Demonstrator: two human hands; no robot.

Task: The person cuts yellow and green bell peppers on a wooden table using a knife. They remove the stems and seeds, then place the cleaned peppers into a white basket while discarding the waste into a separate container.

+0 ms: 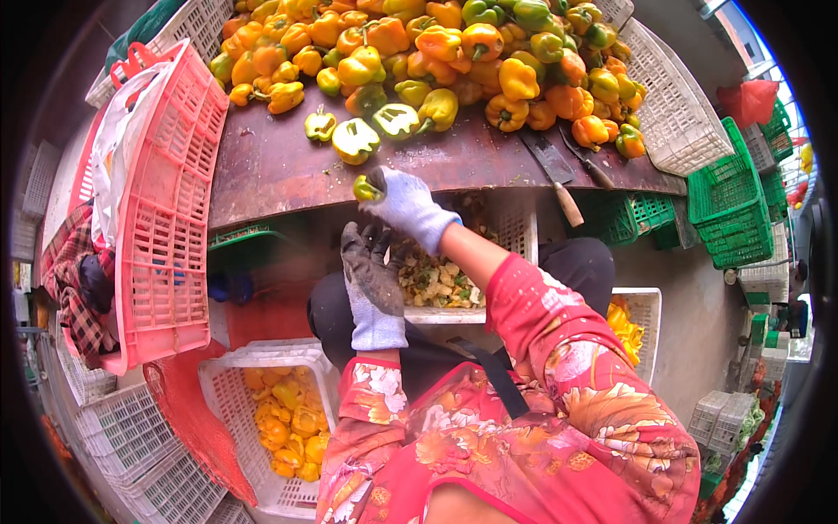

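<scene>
My right hand (402, 200), in a light knit glove with dark fingers, grips a green-yellow bell pepper piece (366, 189) at the table's front edge. Just below it, my left hand (374, 272), in a soiled grey-coated glove, is raised with its fingers apart and nothing seen in it. Beyond the hands, cut green bell pepper pieces (355, 140) lie on the dark red wooden table (281, 164). Behind them is a large heap of orange, yellow and green bell peppers (452, 49). A wide-bladed knife (550, 164) and a second knife (592, 164) lie at the right.
A white crate (445, 316) of pepper cores and scraps stands between my knees. At lower left is a white crate (226, 386) of yellow pepper pieces; another (645, 327) stands at right. A pink crate (167, 196) borders the table's left, and green crates (730, 196) its right.
</scene>
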